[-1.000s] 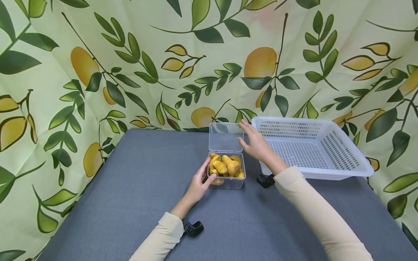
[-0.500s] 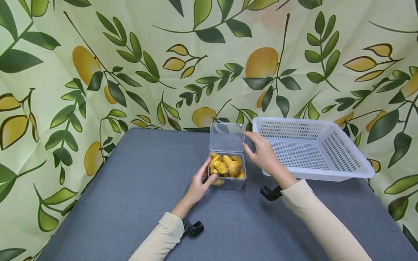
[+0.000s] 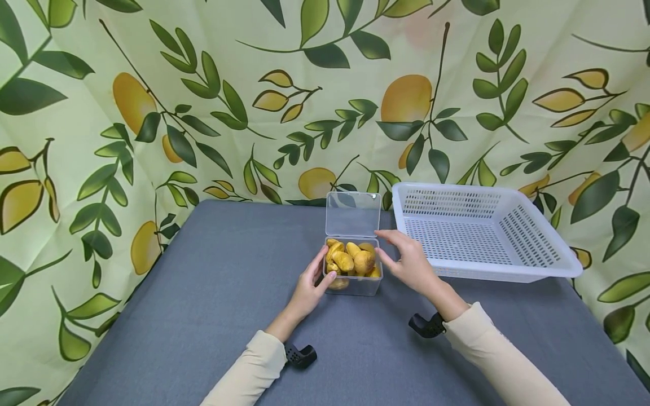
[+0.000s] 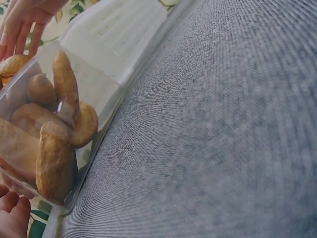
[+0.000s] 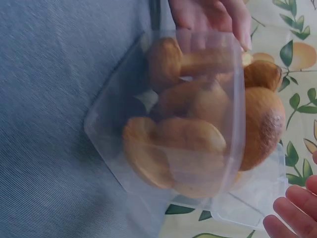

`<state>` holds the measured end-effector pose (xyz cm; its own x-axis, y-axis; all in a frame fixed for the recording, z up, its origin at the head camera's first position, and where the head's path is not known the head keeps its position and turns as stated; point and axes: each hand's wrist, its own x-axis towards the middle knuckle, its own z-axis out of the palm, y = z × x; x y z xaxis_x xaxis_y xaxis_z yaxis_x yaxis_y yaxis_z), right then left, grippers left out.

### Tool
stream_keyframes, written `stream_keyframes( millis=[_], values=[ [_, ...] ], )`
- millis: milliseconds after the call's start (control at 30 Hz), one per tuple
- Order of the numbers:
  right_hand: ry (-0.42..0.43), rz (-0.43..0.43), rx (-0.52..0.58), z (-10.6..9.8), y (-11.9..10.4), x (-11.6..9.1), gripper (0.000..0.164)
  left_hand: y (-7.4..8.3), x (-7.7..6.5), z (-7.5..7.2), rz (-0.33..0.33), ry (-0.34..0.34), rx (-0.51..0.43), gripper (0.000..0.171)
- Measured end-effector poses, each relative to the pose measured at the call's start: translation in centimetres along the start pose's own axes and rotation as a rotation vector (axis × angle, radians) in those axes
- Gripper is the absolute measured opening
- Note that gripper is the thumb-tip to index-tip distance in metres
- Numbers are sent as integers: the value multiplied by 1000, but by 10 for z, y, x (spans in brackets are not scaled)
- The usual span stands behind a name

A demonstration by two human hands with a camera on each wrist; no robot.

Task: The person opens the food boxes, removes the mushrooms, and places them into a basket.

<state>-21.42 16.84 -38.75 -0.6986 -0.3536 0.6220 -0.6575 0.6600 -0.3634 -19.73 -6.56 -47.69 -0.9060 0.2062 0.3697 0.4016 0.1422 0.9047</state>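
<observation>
A small clear plastic box [image 3: 355, 286] stands on the table, full of yellow-brown mushrooms [image 3: 343, 260]. Its hinged lid [image 3: 352, 214] is raised at the back. My left hand [image 3: 306, 288] holds the box at its near left corner, thumb at the front rim and fingers along the left side. At the opposite side, my right hand [image 3: 410, 264] hovers with its fingertips close to the right rim, holding nothing. Through the clear wall, stems and caps of the mushrooms [image 5: 173, 144] show in the right wrist view.
A white perforated plastic basket [image 3: 508, 272] stands at the back right, just behind my right hand. Grey cloth [image 3: 244, 254] covers the table. A curtain [image 3: 213, 101] printed with leaves and fruit hangs behind the far edge.
My right hand has come down from beside the raised lid to the box's right rim. The left hand, the box and the lid have stayed in place.
</observation>
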Motion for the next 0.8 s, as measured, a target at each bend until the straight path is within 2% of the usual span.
stream_keyframes(
  millis=[367, 600, 800],
  values=[
    [-20, -24, 45, 9, -2, -17, 41, 0, 0, 0, 7, 9, -15, 59],
    [-36, -22, 73, 16, -2, -21, 48, 1, 1, 0, 13, 9, -19, 59],
    [-16, -24, 113, 21, -3, -20, 49, 1, 0, 0, 9, 10, -16, 59]
  ],
)
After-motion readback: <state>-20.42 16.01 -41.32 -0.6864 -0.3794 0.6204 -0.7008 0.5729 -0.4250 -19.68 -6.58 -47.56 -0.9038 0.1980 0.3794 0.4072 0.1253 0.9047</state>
